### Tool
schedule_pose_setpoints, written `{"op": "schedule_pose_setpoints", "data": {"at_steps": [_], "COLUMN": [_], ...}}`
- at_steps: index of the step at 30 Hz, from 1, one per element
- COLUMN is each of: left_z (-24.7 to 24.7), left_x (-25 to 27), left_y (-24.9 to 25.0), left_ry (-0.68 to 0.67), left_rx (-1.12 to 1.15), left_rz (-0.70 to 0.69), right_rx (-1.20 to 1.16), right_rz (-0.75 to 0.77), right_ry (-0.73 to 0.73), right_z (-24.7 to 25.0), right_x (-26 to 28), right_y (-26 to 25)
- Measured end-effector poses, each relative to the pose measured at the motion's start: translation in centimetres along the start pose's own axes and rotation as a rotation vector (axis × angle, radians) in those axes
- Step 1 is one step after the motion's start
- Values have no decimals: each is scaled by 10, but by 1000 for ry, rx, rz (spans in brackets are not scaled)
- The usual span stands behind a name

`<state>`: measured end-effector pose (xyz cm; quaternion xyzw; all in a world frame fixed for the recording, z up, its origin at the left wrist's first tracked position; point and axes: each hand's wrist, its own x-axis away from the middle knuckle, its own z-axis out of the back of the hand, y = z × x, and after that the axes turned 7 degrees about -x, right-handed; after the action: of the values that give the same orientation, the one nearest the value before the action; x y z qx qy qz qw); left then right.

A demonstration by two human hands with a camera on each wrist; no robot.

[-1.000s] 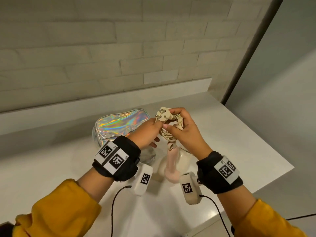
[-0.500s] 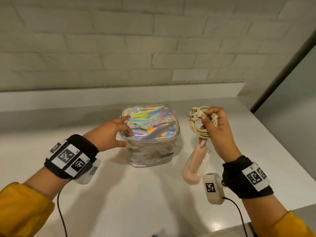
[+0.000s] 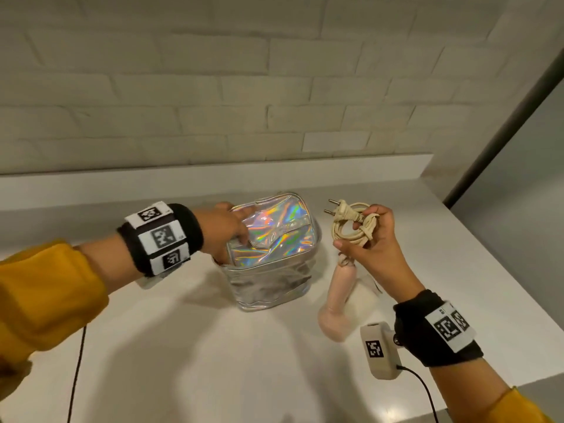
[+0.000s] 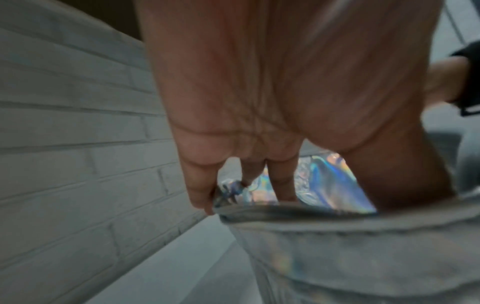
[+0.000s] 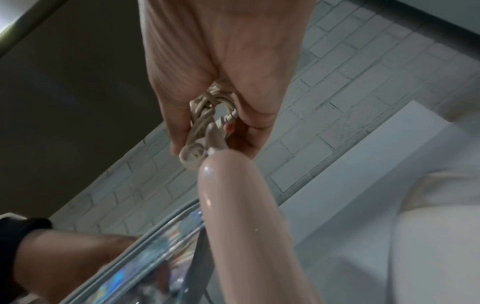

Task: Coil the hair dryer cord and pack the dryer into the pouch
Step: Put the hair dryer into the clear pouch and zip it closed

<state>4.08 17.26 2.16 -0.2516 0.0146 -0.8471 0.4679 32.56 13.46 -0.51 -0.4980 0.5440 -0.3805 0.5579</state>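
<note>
The white surface [image 3: 198, 361] meets a brick wall at 12 o'clock. The holographic pouch [image 3: 274, 239] stands on it, centre; the dryer's [image 3: 335, 300] head touches down at 3 o'clock.

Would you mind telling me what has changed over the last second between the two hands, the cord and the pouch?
The left hand let go of the coiled cream cord, moved left to the holographic silver pouch and now grips its top edge. The right hand still holds the cord bundle, the pink hair dryer hanging below. The pouch stays on the white counter.
</note>
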Motion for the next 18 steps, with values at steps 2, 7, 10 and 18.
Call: {"op": "schedule_pose_setpoints", "data": {"at_steps": [2, 7, 10, 18], "left_z": [-2, -2, 0, -4], "left_x": [-8, -14, -17, -10], "left_y": [7, 32, 27, -1], "left_ry": [-28, 102, 113, 218], "left_rx": [-105, -269, -249, -157], "left_rz": [12, 152, 146, -57], "right_rx": [-1, 87, 155, 31], "right_rz": [-6, -63, -75, -147], "right_ry": [-24, -130, -165, -18], "right_z": [3, 11, 12, 14], "right_x": [1, 7, 11, 16], "right_y": [0, 6, 4, 13]}}
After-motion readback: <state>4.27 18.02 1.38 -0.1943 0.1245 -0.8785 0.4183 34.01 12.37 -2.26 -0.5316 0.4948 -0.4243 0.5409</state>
